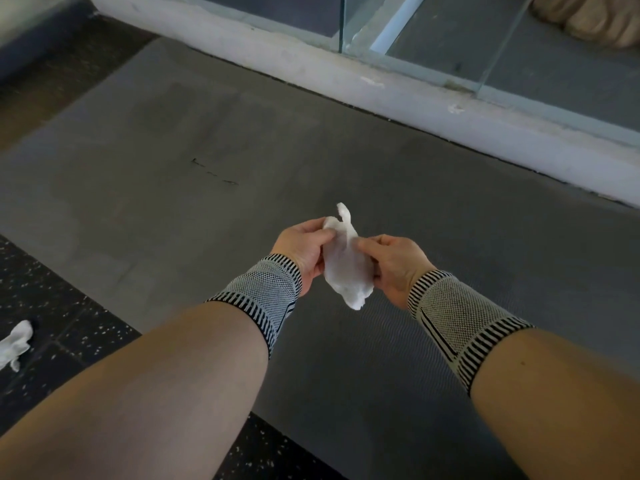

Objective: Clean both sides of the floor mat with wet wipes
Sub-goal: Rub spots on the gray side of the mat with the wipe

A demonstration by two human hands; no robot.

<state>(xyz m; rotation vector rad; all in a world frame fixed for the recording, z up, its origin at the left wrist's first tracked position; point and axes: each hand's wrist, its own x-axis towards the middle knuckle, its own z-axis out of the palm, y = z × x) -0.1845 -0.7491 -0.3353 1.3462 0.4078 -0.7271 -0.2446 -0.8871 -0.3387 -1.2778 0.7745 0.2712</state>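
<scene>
- My left hand point(304, 251) and right hand point(394, 265) both pinch the wipe point(346, 268), held above the mat point(207, 140).
- I'd spread it flat first, then press down and wipe in overlapping strokes.

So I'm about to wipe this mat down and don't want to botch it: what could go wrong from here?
The wet wipe is bunched between the left hand and right hand; wiping before it is spread would likely cover little surface. The dark scuff marks on the floor mat sit away from the hands and could be missed. The crumpled wipe on the speckled floor could be reused by mistake, smearing dirt.
</scene>
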